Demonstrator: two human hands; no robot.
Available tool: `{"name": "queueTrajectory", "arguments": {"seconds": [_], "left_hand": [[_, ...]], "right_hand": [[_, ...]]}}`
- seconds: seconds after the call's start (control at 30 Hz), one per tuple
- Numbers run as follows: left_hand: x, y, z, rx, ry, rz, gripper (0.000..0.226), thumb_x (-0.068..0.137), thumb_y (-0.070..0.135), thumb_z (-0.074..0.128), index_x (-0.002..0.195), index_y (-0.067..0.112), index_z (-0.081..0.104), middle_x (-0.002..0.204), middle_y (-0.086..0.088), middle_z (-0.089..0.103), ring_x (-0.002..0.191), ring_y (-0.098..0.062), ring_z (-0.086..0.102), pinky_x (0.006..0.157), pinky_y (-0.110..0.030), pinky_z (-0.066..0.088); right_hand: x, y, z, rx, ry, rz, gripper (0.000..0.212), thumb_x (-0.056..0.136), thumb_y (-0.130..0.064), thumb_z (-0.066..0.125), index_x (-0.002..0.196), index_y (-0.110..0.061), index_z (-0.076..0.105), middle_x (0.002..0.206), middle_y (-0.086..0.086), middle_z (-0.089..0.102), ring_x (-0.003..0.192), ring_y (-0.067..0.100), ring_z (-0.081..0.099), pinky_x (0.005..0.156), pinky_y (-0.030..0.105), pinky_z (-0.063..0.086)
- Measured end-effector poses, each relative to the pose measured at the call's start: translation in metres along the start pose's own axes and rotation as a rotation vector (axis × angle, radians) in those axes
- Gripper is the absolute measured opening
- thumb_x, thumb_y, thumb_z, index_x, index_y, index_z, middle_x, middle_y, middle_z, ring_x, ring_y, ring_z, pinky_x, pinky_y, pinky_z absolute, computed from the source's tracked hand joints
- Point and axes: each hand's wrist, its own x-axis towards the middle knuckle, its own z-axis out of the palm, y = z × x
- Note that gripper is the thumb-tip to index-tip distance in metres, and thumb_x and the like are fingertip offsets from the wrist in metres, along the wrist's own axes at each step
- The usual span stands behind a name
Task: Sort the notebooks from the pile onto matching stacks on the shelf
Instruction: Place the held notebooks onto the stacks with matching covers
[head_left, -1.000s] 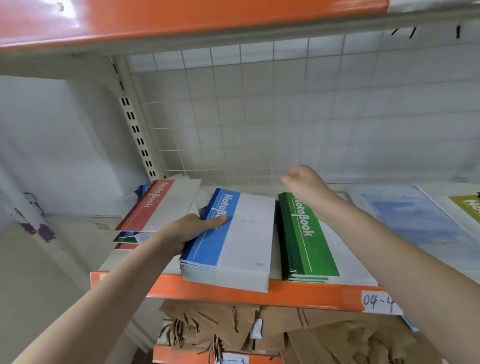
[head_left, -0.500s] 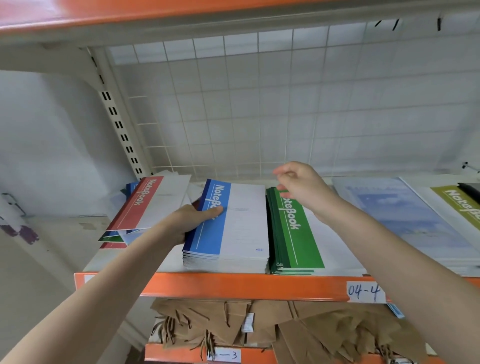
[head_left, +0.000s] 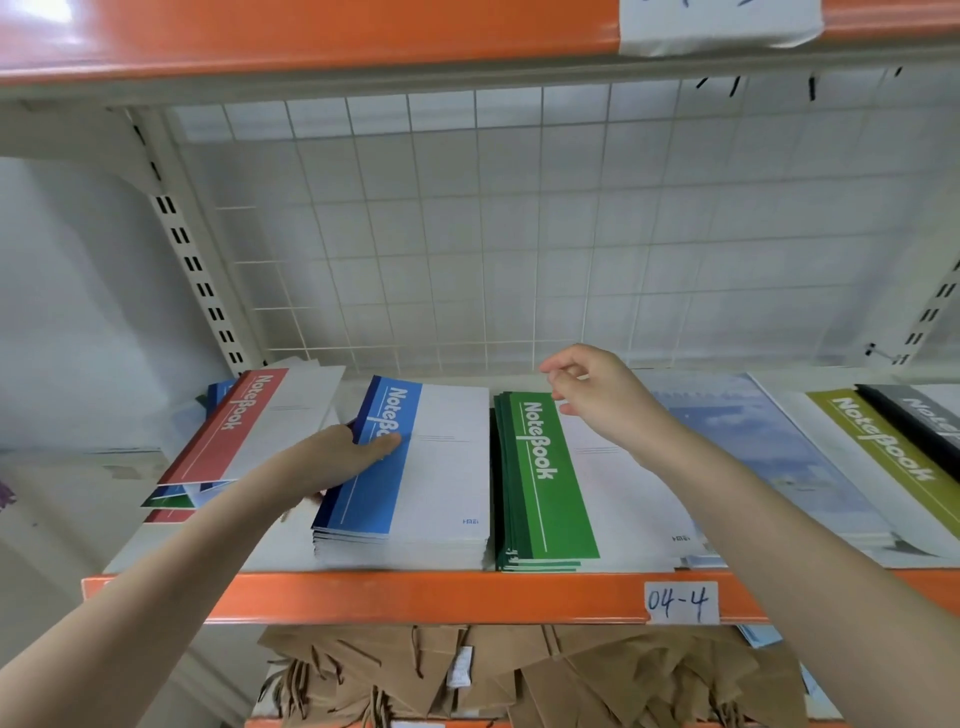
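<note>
I saw flat, glossy notebooks lying in rows on a metal shelf (head_left: 415, 597) with an orange front lip and a white wire-grid back (head_left: 467, 234). The blue stack (head_left: 415, 478) sat squarely near the middle, its covers half blue, half pale grey, page edges forming a neat ribbed block. My left hand (head_left: 332, 457) rested against that stack's left edge, thumb lying flat on the blue band of the top cover; the other fingers were hidden along the side, so I could not tell how firmly they held. Just beside it to the right lay the green stack (head_left: 545, 478), slightly fanned at its spine. My right hand (head_left: 597, 395) hovered above the far end of the green stack, fingers loosely curled and holding nothing. To the left, the mixed pile (head_left: 244, 436) sat askew, a red-banded notebook on top, blue and green corners poking out beneath. A handwritten paper label (head_left: 680, 601) reading 04-4 was stuck on the lip.
</note>
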Motion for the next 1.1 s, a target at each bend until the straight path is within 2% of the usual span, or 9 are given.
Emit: {"name": "queueTrajectory", "arguments": {"seconds": [0.1, 0.17, 0.27, 0.33, 0.47, 0.57, 0.7, 0.8, 1.1], "left_hand": [[0.000, 0.006, -0.007, 0.520, 0.271, 0.107, 0.056, 0.093, 0.064, 0.036, 0.064, 0.015, 0.041, 0.062, -0.001, 0.049, 0.059, -0.018, 0.051, 0.062, -0.029, 0.044], [-0.007, 0.024, -0.011, 0.590, 0.394, 0.185, 0.056, 0.093, 0.063, 0.032, 0.062, 0.017, 0.039, 0.062, -0.001, 0.047, 0.064, -0.023, 0.051, 0.067, -0.031, 0.047], [-0.015, 0.067, -0.003, 0.514, 0.431, 0.334, 0.053, 0.094, 0.058, 0.032, 0.076, 0.012, 0.054, 0.077, -0.004, 0.058, 0.074, -0.028, 0.054, 0.068, -0.032, 0.044], [-0.014, 0.098, 0.009, 0.429, 0.391, 0.401, 0.047, 0.096, 0.053, 0.037, 0.096, 0.014, 0.063, 0.093, -0.005, 0.064, 0.083, -0.028, 0.053, 0.072, -0.031, 0.039], [0.024, 0.146, 0.041, 0.318, 0.190, 0.520, 0.040, 0.098, 0.044, 0.040, 0.119, 0.015, 0.060, 0.114, -0.006, 0.062, 0.101, -0.027, 0.055, 0.086, -0.034, 0.045], [0.055, 0.163, 0.068, 0.358, 0.111, 0.538, 0.044, 0.100, 0.041, 0.036, 0.118, 0.007, 0.058, 0.115, -0.010, 0.062, 0.103, -0.027, 0.057, 0.086, -0.034, 0.045], [0.070, 0.166, 0.087, 0.493, -0.036, 0.453, 0.065, 0.100, 0.052, 0.023, 0.116, -0.002, 0.057, 0.086, -0.006, 0.060, 0.086, -0.026, 0.057, 0.079, -0.033, 0.041], [0.072, 0.167, 0.089, 0.562, -0.088, 0.429, 0.073, 0.098, 0.058, 0.011, 0.123, 0.005, 0.055, 0.118, -0.011, 0.062, 0.107, -0.027, 0.057, 0.095, -0.036, 0.041], [0.080, 0.177, 0.087, 0.490, -0.237, 0.390, 0.094, 0.089, 0.069, -0.002, 0.138, 0.004, 0.045, 0.147, -0.012, 0.042, 0.131, -0.027, 0.042, 0.112, -0.040, 0.027]], "right_hand": [[0.005, 0.001, -0.008, 0.010, 0.029, -0.009, 0.021, 0.097, -0.012, 0.046, 0.111, -0.011, 0.061, 0.086, -0.013, 0.053, 0.101, 0.018, 0.058, 0.098, 0.038, 0.047], [0.008, 0.003, -0.015, -0.010, 0.069, -0.012, 0.021, 0.096, -0.012, 0.047, 0.111, -0.011, 0.061, 0.086, -0.013, 0.053, 0.099, 0.017, 0.058, 0.094, 0.034, 0.048], [0.009, 0.010, -0.025, -0.105, 0.099, -0.021, 0.021, 0.096, -0.013, 0.047, 0.111, -0.012, 0.061, 0.094, -0.006, 0.057, 0.091, 0.012, 0.055, 0.072, 0.012, 0.044], [0.008, 0.014, -0.030, -0.161, 0.106, -0.027, 0.022, 0.096, -0.014, 0.047, 0.112, -0.011, 0.062, 0.101, -0.002, 0.059, 0.090, 0.011, 0.054, 0.065, 0.012, 0.040], [0.000, 0.017, -0.042, -0.232, 0.171, -0.039, 0.022, 0.094, -0.010, 0.048, 0.111, -0.009, 0.063, 0.103, 0.002, 0.060, 0.091, 0.015, 0.055, 0.077, 0.021, 0.039], [-0.014, 0.022, -0.045, -0.370, 0.135, -0.098, 0.023, 0.093, -0.012, 0.049, 0.112, -0.011, 0.062, 0.109, 0.005, 0.061, 0.096, 0.016, 0.056, 0.086, 0.025, 0.043], [-0.030, 0.031, -0.041, -0.604, 0.011, -0.121, 0.030, 0.098, -0.024, 0.043, 0.125, -0.016, 0.053, 0.125, 0.003, 0.051, 0.117, 0.019, 0.046, 0.095, 0.031, 0.040], [-0.032, 0.038, -0.037, -0.784, -0.090, -0.074, 0.038, 0.099, -0.031, 0.040, 0.133, -0.016, 0.045, 0.133, 0.005, 0.045, 0.124, 0.024, 0.038, 0.099, 0.037, 0.038], [-0.029, 0.067, -0.037, -0.818, -0.092, -0.110, 0.040, 0.098, -0.019, 0.040, 0.138, -0.012, 0.041, 0.144, 0.000, 0.034, 0.133, 0.020, 0.026, 0.109, 0.029, 0.024]]}}
